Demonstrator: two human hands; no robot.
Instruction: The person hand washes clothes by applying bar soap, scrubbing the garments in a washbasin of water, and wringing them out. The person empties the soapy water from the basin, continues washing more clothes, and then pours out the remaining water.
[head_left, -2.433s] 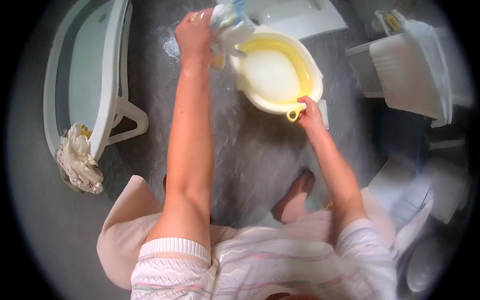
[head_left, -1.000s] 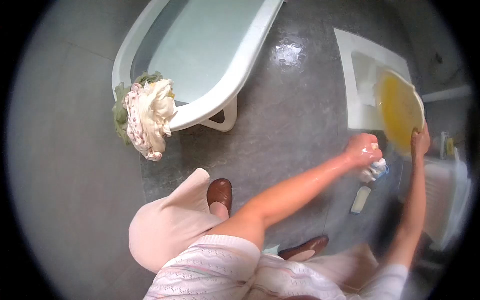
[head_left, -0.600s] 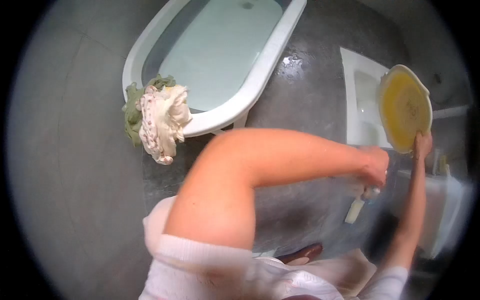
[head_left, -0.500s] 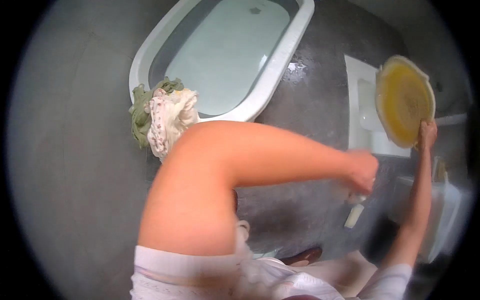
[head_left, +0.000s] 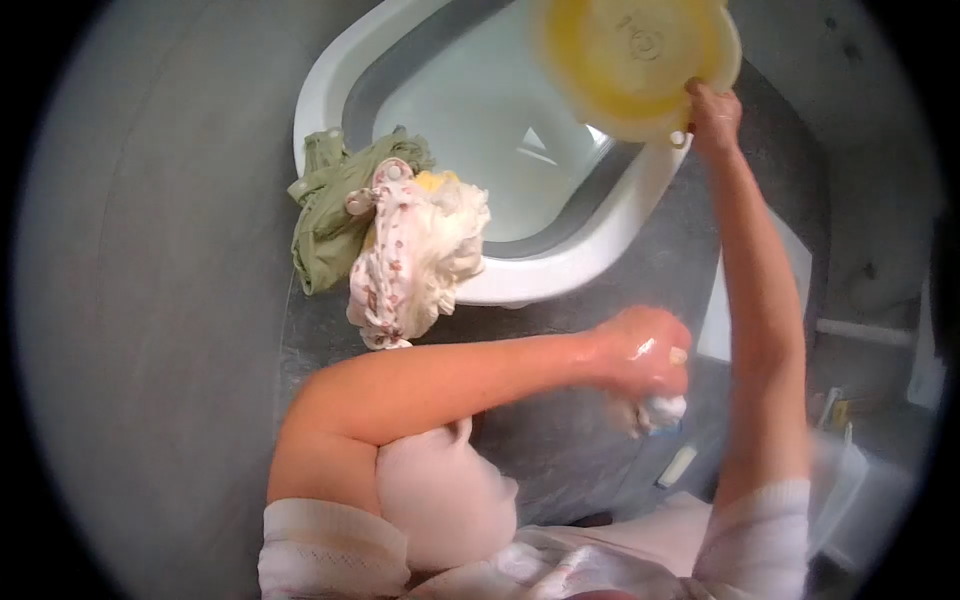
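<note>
My right hand [head_left: 716, 118] grips the rim of a yellow basin [head_left: 690, 35], which is tilted so its marked underside faces me. The basin hangs over the right side of a large white tub [head_left: 560, 280] holding cloudy water [head_left: 470, 110]. My left hand [head_left: 645, 352] is a wet fist around a crumpled white cloth [head_left: 662, 410] with a bit of blue; most of it is hidden by the fingers. Draped over the tub's near left rim are a green garment [head_left: 340, 210] and a white printed garment [head_left: 400, 265], bunched side by side.
A white floor fixture [head_left: 715, 315] lies partly behind my right forearm. On the dark wet floor is a small pale bar-shaped object [head_left: 678, 467]. A pale translucent container [head_left: 845, 490] stands at the lower right.
My right hand has carried the basin leftward from above the white floor fixture to over the tub. My left fist has shifted left in view, still closed. The view has also moved.
</note>
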